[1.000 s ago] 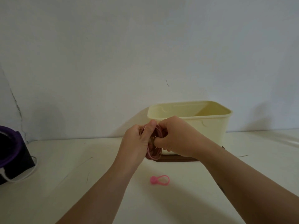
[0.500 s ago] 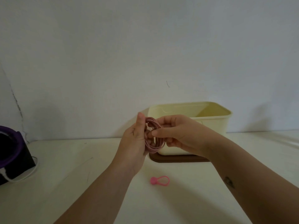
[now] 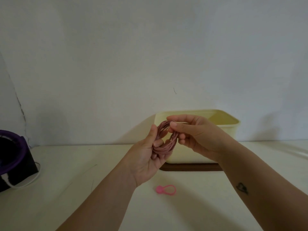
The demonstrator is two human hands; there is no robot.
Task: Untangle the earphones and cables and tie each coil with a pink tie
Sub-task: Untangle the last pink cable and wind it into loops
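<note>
A dusty-pink cable wound into a round coil (image 3: 164,145) hangs in the air above the white table. My left hand (image 3: 146,157) holds the coil's lower left side, palm up, fingers curled into the loop. My right hand (image 3: 195,134) pinches the coil's top between thumb and forefinger. A bright pink tie (image 3: 166,190), a loop with a round knob, lies flat on the table below my hands, touched by neither.
A cream plastic tub (image 3: 221,129) sits on a brown base (image 3: 190,167) against the wall, right behind my hands. At the far left stands a black and purple object (image 3: 11,157) with a white cord (image 3: 31,180) trailing from it.
My hands have drawn apart from a tight clasp around the coil. The coil now shows as an open ring, and my left palm has turned upward.
</note>
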